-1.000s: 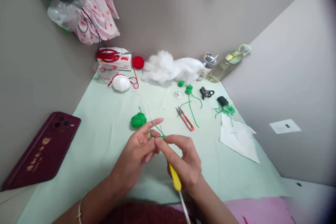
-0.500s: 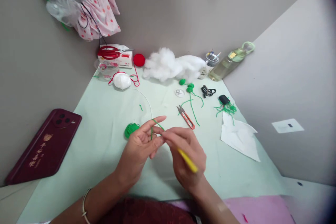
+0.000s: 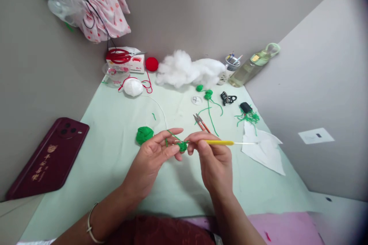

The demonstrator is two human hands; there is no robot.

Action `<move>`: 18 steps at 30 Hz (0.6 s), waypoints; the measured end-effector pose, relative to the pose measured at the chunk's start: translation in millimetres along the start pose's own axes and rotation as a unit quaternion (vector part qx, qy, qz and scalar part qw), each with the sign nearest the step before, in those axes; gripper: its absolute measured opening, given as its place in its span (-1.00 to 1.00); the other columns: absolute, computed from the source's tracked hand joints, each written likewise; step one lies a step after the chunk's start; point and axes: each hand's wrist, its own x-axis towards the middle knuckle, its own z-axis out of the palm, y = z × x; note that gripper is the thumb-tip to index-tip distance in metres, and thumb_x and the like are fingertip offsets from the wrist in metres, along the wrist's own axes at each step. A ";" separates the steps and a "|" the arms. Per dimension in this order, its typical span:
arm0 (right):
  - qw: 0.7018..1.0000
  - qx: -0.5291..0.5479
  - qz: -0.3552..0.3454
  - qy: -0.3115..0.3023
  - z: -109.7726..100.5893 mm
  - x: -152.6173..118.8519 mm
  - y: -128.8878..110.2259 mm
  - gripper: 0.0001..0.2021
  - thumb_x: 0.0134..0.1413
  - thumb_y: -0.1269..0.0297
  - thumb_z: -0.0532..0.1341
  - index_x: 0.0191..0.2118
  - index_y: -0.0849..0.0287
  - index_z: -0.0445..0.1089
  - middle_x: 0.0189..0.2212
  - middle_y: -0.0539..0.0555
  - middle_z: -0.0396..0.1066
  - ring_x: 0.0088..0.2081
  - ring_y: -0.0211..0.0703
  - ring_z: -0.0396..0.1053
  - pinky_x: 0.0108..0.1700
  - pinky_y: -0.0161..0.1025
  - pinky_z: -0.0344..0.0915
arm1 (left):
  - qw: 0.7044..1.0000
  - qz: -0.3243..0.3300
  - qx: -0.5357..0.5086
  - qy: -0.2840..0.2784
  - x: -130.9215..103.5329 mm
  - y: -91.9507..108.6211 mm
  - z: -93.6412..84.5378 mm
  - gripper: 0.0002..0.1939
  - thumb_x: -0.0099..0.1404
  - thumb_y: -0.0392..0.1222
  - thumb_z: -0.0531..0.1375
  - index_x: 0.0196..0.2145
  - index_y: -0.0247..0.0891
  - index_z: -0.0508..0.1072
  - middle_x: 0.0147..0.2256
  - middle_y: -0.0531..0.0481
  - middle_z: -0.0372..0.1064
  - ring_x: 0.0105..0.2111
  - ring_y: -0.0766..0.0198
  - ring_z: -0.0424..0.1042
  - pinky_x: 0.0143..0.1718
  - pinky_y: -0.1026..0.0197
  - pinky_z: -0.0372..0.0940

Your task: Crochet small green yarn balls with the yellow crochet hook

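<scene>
My left hand (image 3: 159, 151) pinches a small green crochet piece (image 3: 182, 146) between thumb and fingers, and green yarn runs up over its raised index finger. From the right, my right hand (image 3: 214, 157) grips a crochet hook (image 3: 220, 142) by its yellow handle. The hook lies nearly level, its thin metal tip at the green piece; whether it is through a stitch I cannot tell. A second metal end sticks out to the right of the handle. Behind my left hand sits a ball of green yarn (image 3: 144, 135).
Orange thread snips (image 3: 202, 123) lie just beyond my right hand. Further back are green crocheted pieces (image 3: 208, 94), a black hair claw (image 3: 228, 98), white stuffing (image 3: 184, 71) and white yarn (image 3: 133, 87). A bottle (image 3: 254, 65) leans at the right; a phone (image 3: 48, 157) lies left.
My right hand has turned and shifted right, so the hook went from slanting toward me to nearly level. The green piece now shows at my left fingertips.
</scene>
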 end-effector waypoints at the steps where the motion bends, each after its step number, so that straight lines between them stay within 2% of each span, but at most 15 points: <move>1: 1.000 0.018 0.017 0.001 -0.7 0.9 0.3 -0.83 0.39 0.18 0.27 -0.18 0.08 0.62 -0.32 0.04 0.59 -0.41 -0.23 0.47 -0.30 -0.21 0.47 | 1.000 -0.002 -0.001 -0.001 -0.3 0.7 0.0 -0.71 0.27 -0.16 0.44 -0.04 -0.12 0.69 -0.26 0.04 0.51 -0.38 0.35 0.42 -0.16 0.19 0.33; 4: 0.997 0.053 0.047 -0.002 -1.4 3.9 -2.5 -0.76 0.41 0.13 0.24 -0.24 0.13 0.57 -0.34 0.06 0.59 -0.45 -0.24 0.46 -0.33 -0.20 0.49 | 1.000 -0.005 -0.001 -0.002 -0.9 3.8 -0.3 -0.72 0.26 -0.17 0.44 -0.05 -0.11 0.70 -0.28 0.06 0.48 -0.40 0.36 0.40 -0.18 0.20 0.32; 7: 0.998 0.048 0.028 -0.016 -2.5 2.8 -8.0 -0.75 0.45 0.16 0.18 -0.23 0.12 0.54 -0.30 0.06 0.61 -0.42 -0.23 0.50 -0.33 -0.22 0.50 | 1.000 0.000 0.013 0.001 -1.7 5.7 -1.4 -0.74 0.27 -0.17 0.43 -0.06 -0.10 0.70 -0.29 0.08 0.44 -0.41 0.38 0.38 -0.20 0.22 0.31; 11: 0.993 -0.096 -0.063 -0.028 -6.9 -5.7 -11.5 -0.76 0.50 0.34 0.09 -0.09 0.07 0.54 -0.25 0.04 0.59 -0.31 -0.23 0.55 -0.22 -0.22 0.52 | 0.998 0.030 0.044 0.015 -2.7 2.7 -3.5 -0.73 0.28 -0.18 0.43 -0.05 -0.08 0.70 -0.31 0.09 0.42 -0.38 0.38 0.38 -0.20 0.25 0.30; 13: 0.965 -0.211 -0.149 -0.052 -8.1 -9.6 -9.7 -0.75 0.46 0.44 0.10 -0.03 0.07 0.52 -0.24 0.05 0.60 -0.23 -0.20 0.57 -0.16 -0.21 0.53 | 0.998 0.040 0.051 0.018 -2.5 0.0 -3.5 -0.72 0.28 -0.20 0.43 -0.03 -0.09 0.69 -0.34 0.10 0.42 -0.38 0.37 0.37 -0.20 0.25 0.30; 15: 0.913 -0.320 -0.245 -0.069 -7.4 -12.1 -5.9 -0.75 0.40 0.49 0.14 0.01 0.10 0.52 -0.20 0.10 0.61 -0.19 -0.15 0.58 -0.15 -0.21 0.54 | 0.998 0.035 0.042 0.019 -2.0 -1.8 -2.8 -0.63 0.25 -0.21 0.46 0.02 -0.09 0.66 -0.34 0.12 0.43 -0.39 0.38 0.35 -0.26 0.27 0.28; 17: 0.857 -0.395 -0.322 -0.074 -5.6 -13.3 -2.1 -0.72 0.36 0.51 0.18 0.05 0.12 0.53 -0.15 0.16 0.61 -0.16 -0.11 0.58 -0.16 -0.21 0.54 | 1.000 0.005 0.008 0.013 -1.2 -1.6 -2.0 -0.54 0.23 -0.18 0.48 0.09 -0.11 0.63 -0.39 0.15 0.40 -0.47 0.42 0.28 -0.33 0.28 0.23; 18: 0.844 -0.408 -0.341 -0.067 -4.7 -13.5 -0.8 -0.71 0.36 0.51 0.19 0.06 0.10 0.55 -0.13 0.17 0.60 -0.15 -0.10 0.58 -0.17 -0.20 0.55 | 1.000 -0.022 -0.016 0.005 -0.8 -0.7 -1.7 -0.52 0.24 -0.15 0.47 0.12 -0.14 0.62 -0.46 0.17 0.35 -0.51 0.43 0.21 -0.34 0.28 0.22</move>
